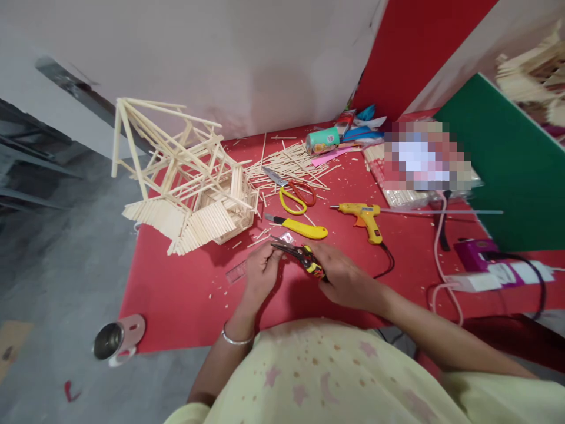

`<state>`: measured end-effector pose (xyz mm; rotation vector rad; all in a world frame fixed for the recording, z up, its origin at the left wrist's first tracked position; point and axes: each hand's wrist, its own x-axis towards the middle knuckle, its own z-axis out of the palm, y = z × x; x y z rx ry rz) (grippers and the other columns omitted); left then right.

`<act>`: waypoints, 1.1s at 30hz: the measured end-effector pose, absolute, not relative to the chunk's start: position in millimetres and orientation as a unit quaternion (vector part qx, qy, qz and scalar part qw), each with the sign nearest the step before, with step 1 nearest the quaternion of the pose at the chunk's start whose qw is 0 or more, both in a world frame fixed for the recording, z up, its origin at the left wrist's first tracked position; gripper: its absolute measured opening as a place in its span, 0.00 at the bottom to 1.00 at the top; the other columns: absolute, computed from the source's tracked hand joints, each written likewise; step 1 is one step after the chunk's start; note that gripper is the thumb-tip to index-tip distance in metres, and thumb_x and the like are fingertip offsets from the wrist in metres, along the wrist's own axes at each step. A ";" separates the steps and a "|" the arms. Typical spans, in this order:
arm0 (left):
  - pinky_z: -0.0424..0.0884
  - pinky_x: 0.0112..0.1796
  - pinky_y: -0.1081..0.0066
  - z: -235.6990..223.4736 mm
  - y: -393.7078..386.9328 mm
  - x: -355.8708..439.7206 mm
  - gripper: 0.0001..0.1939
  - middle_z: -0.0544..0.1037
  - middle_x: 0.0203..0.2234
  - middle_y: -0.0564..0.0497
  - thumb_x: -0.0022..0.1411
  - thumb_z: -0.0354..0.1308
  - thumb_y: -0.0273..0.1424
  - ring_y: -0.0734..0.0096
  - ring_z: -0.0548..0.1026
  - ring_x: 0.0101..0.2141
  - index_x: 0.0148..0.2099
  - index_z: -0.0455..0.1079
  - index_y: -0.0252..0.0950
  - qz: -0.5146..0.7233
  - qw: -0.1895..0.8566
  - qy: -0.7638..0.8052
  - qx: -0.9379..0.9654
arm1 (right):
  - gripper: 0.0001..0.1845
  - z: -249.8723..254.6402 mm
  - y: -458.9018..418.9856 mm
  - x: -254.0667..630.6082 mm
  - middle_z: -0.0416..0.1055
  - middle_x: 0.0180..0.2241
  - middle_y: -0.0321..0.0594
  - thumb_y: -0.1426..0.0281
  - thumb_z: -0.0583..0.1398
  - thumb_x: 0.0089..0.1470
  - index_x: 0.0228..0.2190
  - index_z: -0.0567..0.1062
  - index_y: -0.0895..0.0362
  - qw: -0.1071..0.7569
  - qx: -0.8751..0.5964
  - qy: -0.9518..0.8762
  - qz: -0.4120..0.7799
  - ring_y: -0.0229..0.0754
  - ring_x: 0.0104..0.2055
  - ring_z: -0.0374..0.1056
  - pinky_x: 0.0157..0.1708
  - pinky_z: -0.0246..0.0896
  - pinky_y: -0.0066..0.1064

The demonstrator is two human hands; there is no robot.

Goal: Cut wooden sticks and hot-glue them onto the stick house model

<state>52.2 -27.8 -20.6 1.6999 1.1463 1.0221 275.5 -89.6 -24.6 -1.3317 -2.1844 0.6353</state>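
Note:
My right hand point(339, 272) is closed round the yellow-and-black handles of a pair of snips point(304, 257), whose dark jaws point left. At the jaw tips is my left hand point(261, 272), its thumb and fingers pinched together; whatever they hold is too small or hidden to make out. Beneath my left hand lies a clear ruler point(237, 272). Just beyond the hands are a yellow utility knife point(304, 228) and scissors point(291, 194) with red and yellow handles. A model frame of thin wooden sticks point(176, 171) stands at the left.
A yellow glue gun point(368, 219) lies right of the knife, its cord trailing. Loose sticks point(286, 162) and a green can point(322, 141) are farther back. A power strip point(477, 281) sits at the right, below a green board point(498, 171). A mug point(132, 331) is by the left corner.

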 end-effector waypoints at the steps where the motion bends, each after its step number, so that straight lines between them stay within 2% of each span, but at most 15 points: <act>1: 0.66 0.30 0.73 -20.4 -27.5 51.4 0.13 0.77 0.23 0.52 0.68 0.56 0.31 0.72 0.73 0.25 0.30 0.73 0.35 0.405 0.411 0.453 0.680 | 0.46 -22.7 -90.2 274.3 0.64 0.61 0.56 0.80 0.55 0.49 0.68 0.50 0.56 0.245 -0.495 -0.801 0.230 0.58 0.65 0.60 0.61 0.61 0.57; 6: 0.66 0.29 0.73 -15.0 -27.6 50.6 0.16 0.76 0.21 0.52 0.68 0.55 0.33 0.72 0.72 0.24 0.27 0.71 0.35 0.390 0.421 0.453 0.683 | 0.40 -17.4 -91.0 270.5 0.70 0.54 0.55 0.82 0.53 0.47 0.62 0.58 0.59 0.224 -0.509 -0.791 0.257 0.56 0.59 0.67 0.56 0.66 0.52; 9: 0.66 0.29 0.73 -11.1 -26.6 52.6 0.17 0.76 0.21 0.52 0.68 0.56 0.35 0.72 0.71 0.24 0.26 0.71 0.35 0.394 0.437 0.449 0.672 | 0.38 -18.5 -88.4 270.9 0.71 0.52 0.53 0.82 0.53 0.46 0.61 0.60 0.59 0.236 -0.500 -0.787 0.273 0.54 0.56 0.68 0.56 0.67 0.49; 14: 0.67 0.31 0.72 -11.4 -21.2 53.1 0.15 0.77 0.23 0.51 0.69 0.55 0.38 0.71 0.72 0.26 0.33 0.74 0.35 0.394 0.483 0.437 0.649 | 0.46 -12.8 -81.3 274.2 0.62 0.63 0.58 0.80 0.55 0.48 0.68 0.52 0.60 0.224 -0.504 -0.802 0.230 0.59 0.65 0.59 0.62 0.60 0.56; 20: 0.67 0.31 0.71 -15.2 -14.7 51.0 0.17 0.75 0.22 0.51 0.70 0.54 0.39 0.71 0.71 0.25 0.32 0.74 0.36 0.370 0.485 0.426 0.668 | 0.50 -5.8 -80.0 277.6 0.61 0.65 0.54 0.80 0.55 0.47 0.70 0.48 0.56 0.238 -0.490 -0.802 0.244 0.58 0.67 0.58 0.63 0.59 0.56; 23: 0.66 0.28 0.72 -14.5 -12.4 48.9 0.19 0.73 0.21 0.52 0.70 0.54 0.40 0.72 0.70 0.23 0.30 0.72 0.36 0.356 0.508 0.404 0.672 | 0.45 -10.9 -82.1 279.3 0.66 0.61 0.54 0.80 0.55 0.48 0.67 0.54 0.56 0.253 -0.487 -0.800 0.241 0.56 0.64 0.62 0.62 0.60 0.55; 26: 0.64 0.27 0.73 -12.1 -11.9 47.4 0.20 0.73 0.19 0.52 0.70 0.55 0.42 0.73 0.69 0.22 0.28 0.71 0.35 0.343 0.526 0.390 0.674 | 0.39 -16.5 -83.1 281.4 0.71 0.55 0.52 0.81 0.54 0.48 0.63 0.60 0.57 0.255 -0.477 -0.797 0.268 0.53 0.59 0.68 0.58 0.65 0.49; 28: 0.64 0.26 0.73 -11.7 -12.4 47.5 0.20 0.74 0.20 0.52 0.69 0.55 0.42 0.75 0.68 0.21 0.28 0.71 0.35 0.342 0.540 0.390 0.663 | 0.38 -17.0 -82.0 282.9 0.72 0.55 0.51 0.81 0.54 0.48 0.62 0.61 0.57 0.258 -0.473 -0.797 0.273 0.53 0.58 0.68 0.57 0.66 0.47; 33: 0.59 0.20 0.75 -19.8 -12.8 49.4 0.16 0.76 0.22 0.54 0.70 0.55 0.43 0.78 0.64 0.16 0.39 0.74 0.35 0.363 0.597 0.395 0.597 | 0.44 -6.9 -74.5 285.2 0.67 0.57 0.57 0.79 0.56 0.46 0.66 0.56 0.61 0.225 -0.501 -0.807 0.215 0.60 0.61 0.63 0.60 0.61 0.56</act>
